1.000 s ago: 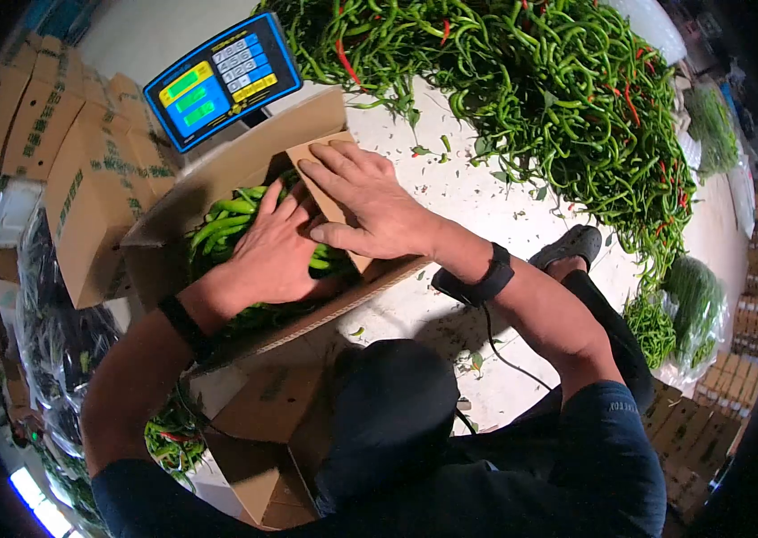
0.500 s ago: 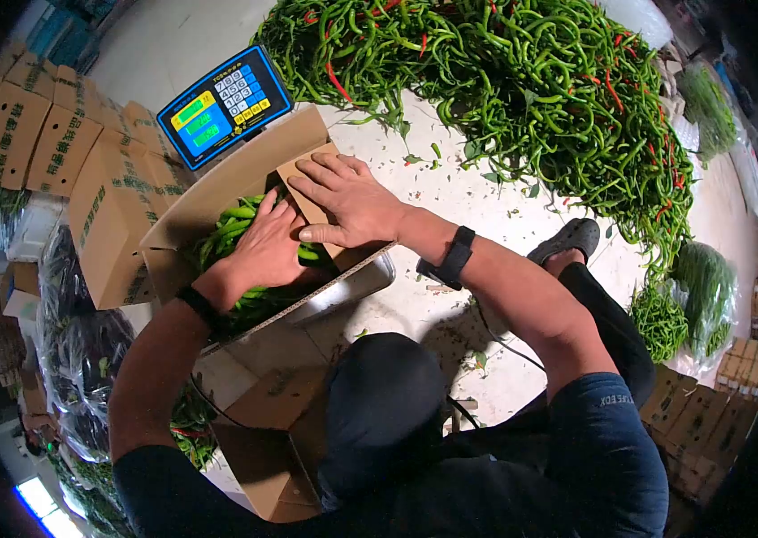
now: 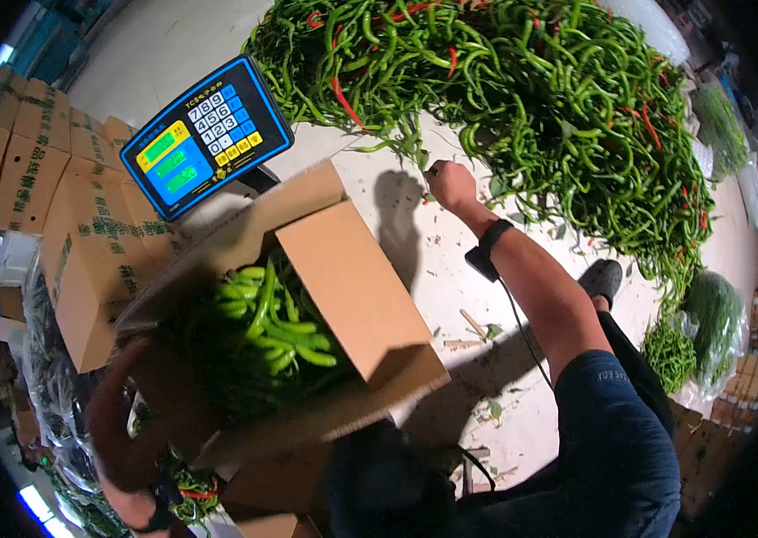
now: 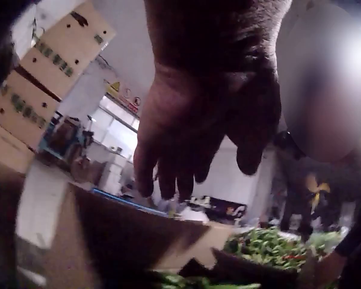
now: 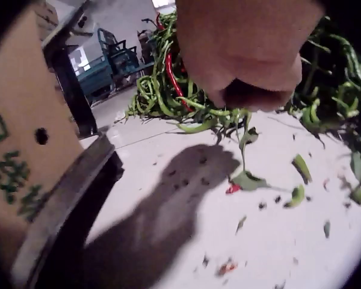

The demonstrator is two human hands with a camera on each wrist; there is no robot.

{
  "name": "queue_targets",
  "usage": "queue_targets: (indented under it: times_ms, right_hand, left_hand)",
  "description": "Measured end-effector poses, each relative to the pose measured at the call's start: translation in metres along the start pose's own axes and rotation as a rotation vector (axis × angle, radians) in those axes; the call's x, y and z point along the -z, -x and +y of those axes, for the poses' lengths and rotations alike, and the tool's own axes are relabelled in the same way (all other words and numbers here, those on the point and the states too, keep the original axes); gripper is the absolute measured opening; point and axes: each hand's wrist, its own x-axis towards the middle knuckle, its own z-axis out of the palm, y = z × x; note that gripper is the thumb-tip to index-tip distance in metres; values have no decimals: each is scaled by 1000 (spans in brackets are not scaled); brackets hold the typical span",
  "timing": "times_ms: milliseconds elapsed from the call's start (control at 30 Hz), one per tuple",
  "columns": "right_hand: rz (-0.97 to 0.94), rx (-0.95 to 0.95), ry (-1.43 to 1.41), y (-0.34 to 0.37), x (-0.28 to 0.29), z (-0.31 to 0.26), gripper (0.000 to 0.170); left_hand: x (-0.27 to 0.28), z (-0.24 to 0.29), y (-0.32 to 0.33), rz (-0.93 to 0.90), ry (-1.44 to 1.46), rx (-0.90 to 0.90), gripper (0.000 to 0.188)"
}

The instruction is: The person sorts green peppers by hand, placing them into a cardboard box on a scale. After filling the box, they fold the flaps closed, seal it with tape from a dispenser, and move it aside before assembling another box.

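Observation:
An open cardboard carton [image 3: 370, 287] holds green chili peppers [image 3: 267, 318], with one flap leaning over them on the right. My left hand [image 3: 119, 448], dark and blurred in the head view, is off the peppers beside the carton's left side. In the left wrist view, that hand [image 4: 207, 114] has its fingers extended and spread slightly, with nothing in them. My right hand [image 3: 452, 184] is reached out over the pale floor, near the edge of a large chili pepper heap [image 3: 540, 117]. Its fingers curl inward in the right wrist view, and nothing shows in them.
A digital scale display [image 3: 208, 139] stands behind the carton. Stacked printed cartons [image 3: 92, 224] rise at the left, beside plastic-wrapped produce [image 3: 56, 359]. Leaf and pepper scraps lie on the floor [image 3: 437, 287]. Another open carton [image 3: 280, 484] sits close to the body.
Both hands have left the carton, where they lay on the peppers and the flap. The right hand went out toward the heap; the left drew back to the left. The view has shifted.

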Motion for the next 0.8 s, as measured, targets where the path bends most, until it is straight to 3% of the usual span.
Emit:
queue_targets:
  times_ms: [33, 67, 133, 167, 267, 300, 367, 400, 433, 467, 500, 533, 600, 633, 700, 733, 800]
  right_hand:
    - [-9, -26, 2, -20, -9, -4, 29]
    - [21, 28, 66, -42, -27, 0, 28]
    - [-27, 19, 120, -65, -33, -15, 26]
    - [-78, -11, 157, -77, -41, -17, 34]
    - [-81, -100, 159, -100, -71, -11, 34]
    - [-115, -75, 167, -111, -81, 1, 23]
    - [162, 241, 118, -110, -94, 34, 31]
    - [-39, 182, -260, -85, -56, 9, 34]
    - [8, 253, -381, -70, -37, 1, 37]
    - [83, 330, -355, -63, -24, 4, 33]
    - [73, 314, -364, -41, -1, -12, 30]
    - [65, 290, -367, -16, 35, -28, 28]
    - [33, 310, -257, 29, 98, -56, 23]
    - [98, 379, -269, 48, 125, -68, 21]
    - [207, 535, -291, 84, 173, -93, 15]
    - [247, 620, -303, 101, 196, -107, 11]
    - [66, 497, -460, 146, 242, -149, 14]
  left_hand:
    - [-2, -30, 11, 121, -86, 80, 66]
    - [-9, -63, 26, 118, -84, 90, 66]
    - [-33, -118, 48, 551, 473, 33, 82]
    - [-45, -123, 47, 592, 430, 16, 87]
    - [-54, -129, 54, 585, 340, 80, 84]
    - [-63, -127, 53, 647, 514, 118, 85]
    - [-68, -124, 43, 659, 454, 73, 92]
    - [-66, -121, 29, 671, 492, 115, 94]
    - [-66, -131, 29, 691, 535, 117, 90]
    - [-70, -135, 21, 681, 658, -71, 81]
    - [-61, -111, 15, 604, 80, 255, 77]
    - [-61, -117, 15, 622, 84, 278, 77]
    - [-63, -130, 15, 617, 242, -71, 45]
    - [-61, -130, 15, 634, 255, -63, 45]
    - [-58, -130, 19, 574, 494, -130, 78]
    - [-59, -134, 20, 594, 508, -122, 78]
    - [-63, -147, 16, 596, 561, -422, 79]
